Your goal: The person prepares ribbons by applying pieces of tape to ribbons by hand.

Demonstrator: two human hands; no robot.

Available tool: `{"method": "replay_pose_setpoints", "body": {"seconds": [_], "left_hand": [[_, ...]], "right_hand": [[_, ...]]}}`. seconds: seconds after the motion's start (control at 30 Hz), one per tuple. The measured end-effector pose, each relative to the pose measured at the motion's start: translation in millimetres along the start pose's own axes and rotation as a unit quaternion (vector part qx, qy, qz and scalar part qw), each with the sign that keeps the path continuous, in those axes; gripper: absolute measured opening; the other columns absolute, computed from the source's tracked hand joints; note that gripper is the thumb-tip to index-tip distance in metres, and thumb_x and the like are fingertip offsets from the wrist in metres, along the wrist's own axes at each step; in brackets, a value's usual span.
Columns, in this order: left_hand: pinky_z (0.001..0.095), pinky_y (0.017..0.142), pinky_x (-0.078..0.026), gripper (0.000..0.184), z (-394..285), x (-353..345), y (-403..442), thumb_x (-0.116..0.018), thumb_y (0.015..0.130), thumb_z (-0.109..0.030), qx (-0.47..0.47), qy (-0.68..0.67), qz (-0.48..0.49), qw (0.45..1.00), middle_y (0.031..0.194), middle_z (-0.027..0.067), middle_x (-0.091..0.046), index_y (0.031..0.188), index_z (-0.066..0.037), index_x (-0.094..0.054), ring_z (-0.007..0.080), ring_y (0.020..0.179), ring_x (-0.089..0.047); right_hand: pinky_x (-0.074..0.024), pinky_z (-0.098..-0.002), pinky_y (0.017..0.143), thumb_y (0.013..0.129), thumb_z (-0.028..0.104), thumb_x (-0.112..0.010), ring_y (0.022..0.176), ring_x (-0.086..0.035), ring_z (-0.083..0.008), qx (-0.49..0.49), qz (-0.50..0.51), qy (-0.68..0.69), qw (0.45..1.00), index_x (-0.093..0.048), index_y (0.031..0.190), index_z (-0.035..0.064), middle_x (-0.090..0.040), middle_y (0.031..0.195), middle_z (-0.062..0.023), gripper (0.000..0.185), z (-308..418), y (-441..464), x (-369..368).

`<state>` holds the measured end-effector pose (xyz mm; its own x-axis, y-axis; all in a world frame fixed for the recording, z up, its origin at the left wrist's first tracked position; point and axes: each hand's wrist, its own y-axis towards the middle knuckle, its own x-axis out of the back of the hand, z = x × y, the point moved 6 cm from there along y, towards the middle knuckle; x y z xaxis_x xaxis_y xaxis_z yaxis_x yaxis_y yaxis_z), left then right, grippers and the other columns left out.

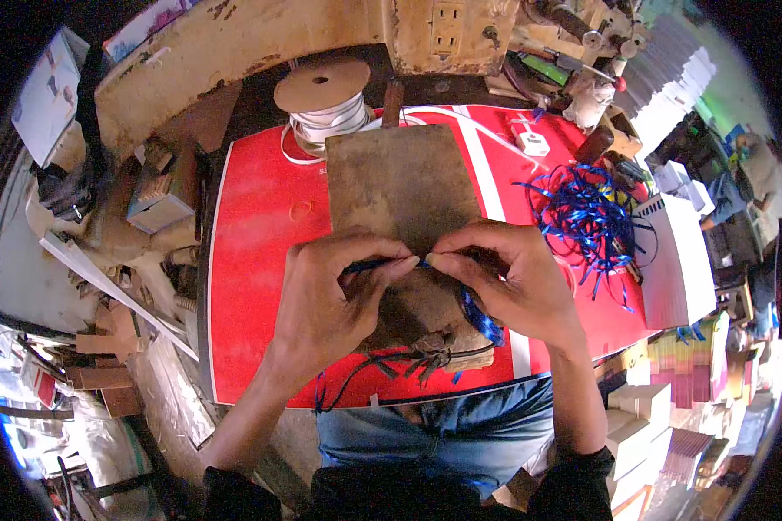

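Note:
My left hand (334,286) and my right hand (517,278) meet fingertip to fingertip above a worn brown board (400,178). Both are closed in a pinch on a thin blue ribbon (482,321), whose shiny loop hangs below my right hand. A darker stretch of it shows inside the curl of my left hand. Under my hands, at the near end of the board, black cords (391,356) are tied in a rough knot. The exact spot where the fingertips meet is too small to make out.
A red sheet with white stripes (261,260) covers the table. Tangled blue ribbons (586,217) lie at the right beside a white carton (678,260). A spool of white ribbon (326,108) stands at the back, near a small white box (532,139). Machinery (447,35) borders the far edge.

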<state>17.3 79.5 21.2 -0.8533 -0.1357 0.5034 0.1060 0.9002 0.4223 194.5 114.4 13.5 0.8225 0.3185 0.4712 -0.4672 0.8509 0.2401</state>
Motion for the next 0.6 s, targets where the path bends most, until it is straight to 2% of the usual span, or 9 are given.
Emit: {"method": "replay_pose_setpoints", "body": {"seconds": [0.13,0.2,0.27,0.3,0.37,0.43,0.47,0.53,0.6], "left_hand": [[0.0333,0.066,-0.052,0.009,-0.8,4.4,-1.2,-0.072,0.082,-0.002,0.025,0.04,0.006,0.999,0.086,0.0144,-0.072,0.091,-0.001,-0.073,0.0243,0.074,-0.071],[0.0305,0.059,-0.049,0.009,-4.3,13.6,-1.8,-0.073,0.082,-0.002,-0.004,0.071,-0.047,0.996,0.083,0.0114,-0.072,0.091,-0.002,-0.074,0.0192,0.067,-0.067],[0.0263,0.053,-0.042,0.009,-10.3,27.2,-12.2,-0.074,0.082,-0.002,0.096,0.109,-0.023,0.989,0.079,0.0075,-0.07,0.091,-0.004,-0.075,0.0124,0.061,-0.059],[0.0263,0.053,-0.042,0.009,-15.6,31.4,-20.8,-0.074,0.082,-0.002,0.093,0.102,-0.015,0.99,0.079,0.0075,-0.07,0.091,-0.004,-0.075,0.0124,0.061,-0.059],[0.0235,0.051,-0.037,0.011,-29.4,44.7,-37.3,-0.076,0.08,-0.002,0.061,0.103,-0.043,0.992,0.077,0.0049,-0.07,0.091,-0.006,-0.077,0.0083,0.058,-0.053],[0.0237,0.05,-0.037,0.013,-44.7,49.6,-56.6,-0.077,0.079,-0.001,0.059,0.096,-0.042,0.993,0.076,0.0049,-0.07,0.091,-0.006,-0.077,0.0081,0.058,-0.053],[0.0238,0.05,-0.037,0.014,-51.0,51.3,-66.4,-0.078,0.078,-0.001,0.061,0.093,-0.046,0.993,0.076,0.005,-0.07,0.091,-0.007,-0.077,0.0079,0.059,-0.053],[0.0217,0.048,-0.033,0.017,-61.3,51.7,-86.8,-0.081,0.075,0.0,0.073,0.072,-0.063,0.993,0.073,0.0042,-0.069,0.091,-0.007,-0.078,0.0053,0.056,-0.049],[0.0198,0.047,-0.029,0.017,-66.0,43.2,-101.6,-0.083,0.074,-0.001,0.154,-0.049,-0.034,0.986,0.072,0.0044,-0.069,0.089,-0.006,-0.078,0.0031,0.053,-0.045]], "right_hand": [[-0.0516,-0.0264,0.068,0.088,0.007,-0.072,0.077,-0.066,-0.0118,0.005,-0.004,-0.037,0.999,-0.072,0.094,-0.0013,-0.071,0.083,-0.0096,0.01,-2.3,2.2,4.9],[-0.0529,-0.0282,0.068,0.088,0.007,-0.072,0.075,-0.067,-0.0127,0.042,-0.005,-0.063,0.997,-0.073,0.095,-0.0008,-0.071,0.083,-0.0099,0.011,3.1,-2.4,18.0],[-0.0535,-0.0288,0.067,0.088,0.007,-0.071,0.074,-0.067,-0.0121,0.049,-0.027,-0.132,0.99,-0.073,0.096,-0.0008,-0.073,0.084,-0.0093,0.011,13.6,-6.3,57.7],[-0.0531,-0.0278,0.068,0.089,0.005,-0.069,0.076,-0.067,-0.0113,-0.033,-0.033,-0.196,0.979,-0.073,0.096,-0.0019,-0.073,0.083,-0.0094,0.011,14.6,-1.9,83.0],[-0.0537,-0.029,0.073,0.09,0.012,-0.07,0.079,-0.068,-0.0126,-0.08,-0.084,-0.282,0.952,-0.074,0.096,-0.0014,-0.074,0.084,-0.0106,0.015,7.7,5.5,130.2],[-0.0535,-0.0294,0.076,0.091,0.016,-0.07,0.082,-0.069,-0.0145,-0.046,-0.176,-0.404,0.897,-0.073,0.103,-0.0006,-0.074,0.088,-0.0109,0.021,-15.4,13.9,172.3],[-0.0535,-0.0294,0.076,0.091,0.016,-0.07,0.082,-0.069,-0.0145,-0.047,-0.172,-0.4,0.899,-0.073,0.103,-0.0006,-0.074,0.088,-0.0109,0.021,-12.3,6.2,169.2],[-0.0552,-0.0343,0.071,0.084,0.005,-0.07,0.082,-0.072,-0.0201,0.073,-0.363,-0.346,0.862,-0.071,0.103,-0.0012,-0.074,0.095,-0.0169,0.02,23.1,-20.1,154.7],[-0.0553,-0.0341,0.074,0.087,0.007,-0.07,0.089,-0.071,-0.0196,0.024,-0.348,-0.223,0.91,-0.069,0.109,-0.0005,-0.073,0.1,-0.0147,0.024,45.7,-53.8,118.4]]}}
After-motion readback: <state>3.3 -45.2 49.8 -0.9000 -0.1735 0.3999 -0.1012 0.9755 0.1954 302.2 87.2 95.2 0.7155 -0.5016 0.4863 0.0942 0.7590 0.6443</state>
